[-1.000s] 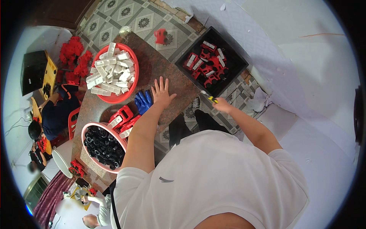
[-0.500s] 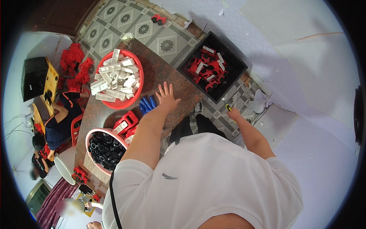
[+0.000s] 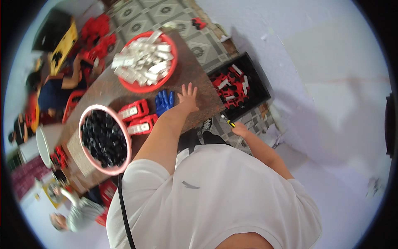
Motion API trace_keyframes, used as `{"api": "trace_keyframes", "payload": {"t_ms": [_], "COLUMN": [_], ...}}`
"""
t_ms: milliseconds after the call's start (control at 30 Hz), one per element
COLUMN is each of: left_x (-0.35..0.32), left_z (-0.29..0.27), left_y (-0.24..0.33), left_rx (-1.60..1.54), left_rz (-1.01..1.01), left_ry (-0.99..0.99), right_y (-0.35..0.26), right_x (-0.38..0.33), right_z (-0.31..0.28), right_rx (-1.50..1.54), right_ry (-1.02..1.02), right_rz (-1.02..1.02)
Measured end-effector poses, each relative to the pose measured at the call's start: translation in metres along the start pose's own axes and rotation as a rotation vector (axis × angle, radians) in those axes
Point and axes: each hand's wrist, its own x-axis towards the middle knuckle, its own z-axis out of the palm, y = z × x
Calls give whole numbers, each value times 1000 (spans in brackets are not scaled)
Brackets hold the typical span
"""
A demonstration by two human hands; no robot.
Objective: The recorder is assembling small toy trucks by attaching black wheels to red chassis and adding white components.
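My left hand (image 3: 189, 98) lies palm down with fingers spread on the brown stone tabletop (image 3: 207, 93), near its right edge. Just left of it is a blue glove (image 3: 164, 103), not touched by the fingers. Beyond the glove, two red toy-vehicle bodies (image 3: 142, 125) with white parts set in them lie side by side. Off the table to the right, my right hand (image 3: 239, 129) is closed around a slim yellow-and-black tool (image 3: 229, 121). Its pale tip points up and left; I cannot make out its exact kind.
On the table stand a red basin (image 3: 174, 62) of white plastic parts and a pink basket (image 3: 129, 143) of black parts. A black crate (image 3: 260, 79) holding red pieces is on the tiled floor by the wall. Other people (image 3: 85, 213) sit at the left.
My view has turned and shifted, so the table and basins appear elsewhere. The right hand has come nearer the table with the tool. My left hand still rests spread on the tabletop.
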Motion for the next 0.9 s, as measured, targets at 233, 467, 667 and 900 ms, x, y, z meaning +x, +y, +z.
{"api": "trace_keyframes", "payload": {"t_ms": [233, 467, 667, 900], "left_x": [-44, -185, -166, -162], "left_z": [53, 132, 148, 177], "left_y": [-4, -79, -145, -145], "left_rx": [-1218, -2606, -2473, -2922], "left_rz": [280, -555, -1271, -532], "left_ry": [144, 374, 769, 686], "right_y": [56, 99, -21, -177], "right_x": [-22, 9, 33, -14], "right_z": [-17, -63, -128, -136], "right_rx": [-139, 168, 292, 291], "right_ry": [-25, -74, -73, -110], "right_rz": [96, -31, -181, -608]}}
